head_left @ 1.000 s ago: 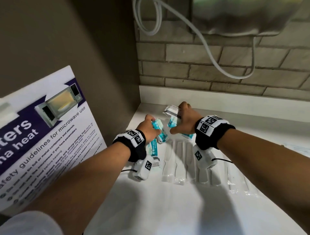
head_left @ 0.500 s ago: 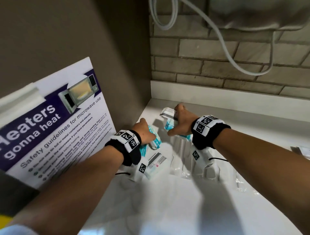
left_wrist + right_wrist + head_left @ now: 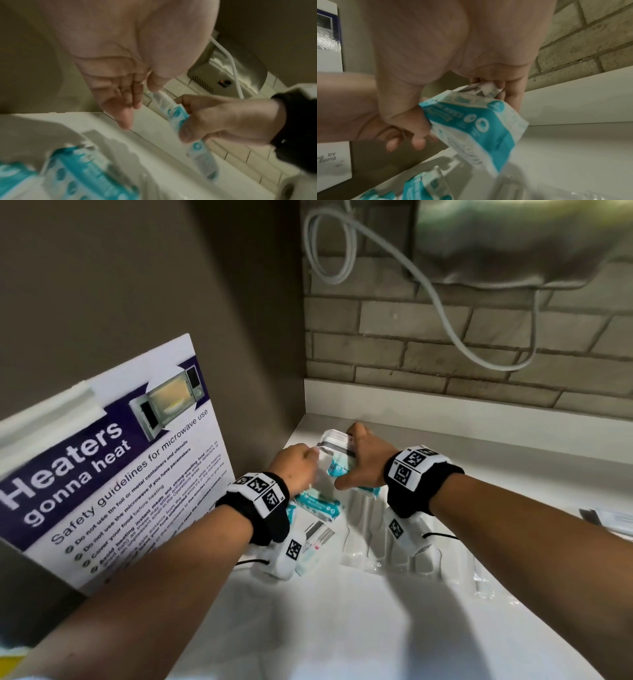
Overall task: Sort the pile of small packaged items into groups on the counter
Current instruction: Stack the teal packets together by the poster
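My right hand grips a small stack of teal-and-white wipe packets above the back left corner of the white counter. The right wrist view shows the thumb and fingers of this hand clamped round the packets. My left hand is just left of the stack. In the left wrist view, this hand has relaxed fingers and its thumb tip meets the packet's end. More wipe packets lie on the counter under my left wrist. Clear cutlery packets lie under my right wrist.
A microwave safety poster leans against the brown side wall at the left. A steel appliance hangs above the brick back wall, and a white cable loops down from it. Another flat packet lies at the counter's right edge.
My left hand has let go of the teal packet it held and risen to the stack in my right hand. The right hand has barely moved. The head camera has moved closer.
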`<state>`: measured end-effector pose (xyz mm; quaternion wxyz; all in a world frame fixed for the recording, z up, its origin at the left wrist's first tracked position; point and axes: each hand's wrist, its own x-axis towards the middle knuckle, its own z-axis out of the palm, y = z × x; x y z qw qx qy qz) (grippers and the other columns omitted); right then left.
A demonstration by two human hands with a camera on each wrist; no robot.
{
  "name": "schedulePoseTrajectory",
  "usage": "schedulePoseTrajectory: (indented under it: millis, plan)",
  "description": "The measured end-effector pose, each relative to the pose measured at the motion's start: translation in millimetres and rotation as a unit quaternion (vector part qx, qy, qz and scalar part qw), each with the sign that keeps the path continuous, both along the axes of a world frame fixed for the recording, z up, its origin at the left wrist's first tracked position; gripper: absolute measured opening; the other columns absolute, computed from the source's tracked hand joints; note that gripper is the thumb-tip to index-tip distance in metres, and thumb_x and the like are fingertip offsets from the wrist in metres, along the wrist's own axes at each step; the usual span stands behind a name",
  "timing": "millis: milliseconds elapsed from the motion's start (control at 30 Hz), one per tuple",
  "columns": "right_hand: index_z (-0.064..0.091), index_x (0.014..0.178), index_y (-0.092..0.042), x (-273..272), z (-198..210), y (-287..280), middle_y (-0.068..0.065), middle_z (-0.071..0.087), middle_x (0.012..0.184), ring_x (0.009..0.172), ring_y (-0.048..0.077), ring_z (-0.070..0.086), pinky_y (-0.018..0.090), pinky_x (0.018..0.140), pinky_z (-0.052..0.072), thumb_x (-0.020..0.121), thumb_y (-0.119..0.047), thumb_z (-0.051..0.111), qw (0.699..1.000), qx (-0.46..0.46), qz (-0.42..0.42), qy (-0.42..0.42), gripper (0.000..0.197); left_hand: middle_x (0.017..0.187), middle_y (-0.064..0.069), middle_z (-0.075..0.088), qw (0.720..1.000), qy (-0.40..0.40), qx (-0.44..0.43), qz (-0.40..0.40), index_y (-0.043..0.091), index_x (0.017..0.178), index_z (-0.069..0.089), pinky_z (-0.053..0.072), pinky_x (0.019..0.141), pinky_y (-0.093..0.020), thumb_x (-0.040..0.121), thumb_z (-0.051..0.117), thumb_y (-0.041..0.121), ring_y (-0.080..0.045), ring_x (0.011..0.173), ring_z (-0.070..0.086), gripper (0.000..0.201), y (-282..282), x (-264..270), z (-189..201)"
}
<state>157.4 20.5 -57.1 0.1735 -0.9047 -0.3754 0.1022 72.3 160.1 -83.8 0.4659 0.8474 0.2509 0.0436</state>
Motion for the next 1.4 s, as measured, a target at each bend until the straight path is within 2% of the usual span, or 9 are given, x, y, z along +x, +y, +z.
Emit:
schedulePoseTrajectory:
  millis: [100,267,467,633,767,1000,1133,1300,1400]
  plan:
    - [0.034,0.124,-0.013,1.8,2.0,1.8,0.005,0.049,0.113,0.094,0.020,0.053,0.027,0.076,0.043,0.058,-0.040,0.088,1.000,0.013,-0.013,-0.003,0.089,0.092,-0.016,0.071,0.989,-0.038,-0.141,-0.009,0.010,0.105,0.057,0.058,0.081,-0.047,0.090,0.059,0.042,-0.029,0.073,0.070,0.036,-10.6,3.2,7.5]
    - [0.034,0.126,-0.015,1.6,9.8,-2.8,0.002,0.045,0.116,0.098,0.018,0.054,0.027,0.079,0.043,0.054,-0.049,0.089,0.998,0.042,-0.025,0.030,0.097,0.094,-0.020,0.071,0.991,-0.059,-0.123,-0.013,0.007,0.115,0.049,0.057,0.083,-0.050,0.087,0.069,0.018,-0.036,0.076,0.068,0.036,-15.8,5.2,7.7]
    - [0.027,0.107,-0.014,7.7,19.3,-16.5,0.004,0.054,0.086,0.070,0.018,0.051,0.027,0.058,0.039,0.082,-0.020,0.071,0.982,0.115,-0.078,0.125,0.051,0.094,-0.013,0.068,0.992,-0.072,-0.102,0.036,0.014,0.112,0.057,0.057,0.085,-0.046,0.099,0.049,0.015,-0.027,0.080,0.070,0.015,-5.8,10.2,9.9]
    - [0.051,0.091,-0.008,5.8,23.2,-27.3,0.009,0.055,0.076,0.058,0.022,0.057,0.026,0.049,0.052,0.092,-0.011,0.049,0.943,0.157,-0.087,0.281,0.004,0.103,-0.010,0.062,0.982,-0.111,-0.114,0.098,0.011,0.124,0.054,0.057,0.087,-0.045,0.099,0.045,0.011,-0.029,0.092,0.066,0.026,6.6,18.8,10.7]
    - [0.055,0.077,-0.007,4.8,20.9,-34.7,0.012,0.050,0.072,0.057,0.024,0.053,0.028,0.050,0.055,0.093,-0.007,0.049,0.922,0.170,-0.099,0.334,0.017,0.101,-0.011,0.061,0.974,-0.137,-0.124,0.134,0.011,0.127,0.050,0.058,0.085,-0.043,0.101,0.045,0.015,-0.027,0.085,0.066,0.028,9.2,25.1,11.0]
    - [0.053,0.074,-0.008,9.5,13.0,-33.0,0.010,0.048,0.068,0.054,0.023,0.052,0.027,0.053,0.051,0.093,-0.005,0.041,0.936,0.138,-0.094,0.309,0.023,0.104,-0.013,0.062,0.972,-0.141,-0.142,0.122,0.009,0.125,0.049,0.059,0.077,-0.034,0.101,0.044,0.015,-0.024,0.081,0.065,0.025,9.0,34.1,9.1]
    - [0.054,0.088,-0.015,18.2,4.1,-28.7,0.003,0.058,0.070,0.057,0.016,0.052,0.020,0.046,0.042,0.089,-0.015,0.062,0.964,0.122,-0.080,0.220,0.008,0.102,-0.013,0.063,0.974,-0.146,-0.121,0.124,0.009,0.120,0.051,0.058,0.082,-0.042,0.100,0.046,0.017,-0.027,0.080,0.065,0.022,12.3,38.9,6.2]
    - [0.061,0.093,-0.018,29.7,1.7,-21.5,-0.004,0.054,0.070,0.070,0.017,0.049,0.028,0.064,0.039,0.082,-0.023,0.072,0.979,0.127,-0.092,0.132,0.017,0.103,-0.008,0.060,0.975,-0.137,-0.125,0.125,0.012,0.123,0.048,0.058,0.084,-0.041,0.101,0.046,0.016,-0.025,0.086,0.067,0.023,20.2,45.3,3.4]
    - [0.063,0.110,-0.017,32.8,2.1,-13.8,0.003,0.064,0.085,0.080,0.020,0.059,0.034,0.076,0.051,0.087,-0.024,0.067,0.983,0.106,-0.070,0.134,0.025,0.097,-0.006,0.059,0.977,-0.125,-0.111,0.129,0.018,0.112,0.044,0.059,0.083,-0.043,0.098,0.050,0.015,-0.027,0.082,0.068,0.015,22.0,52.3,0.0]
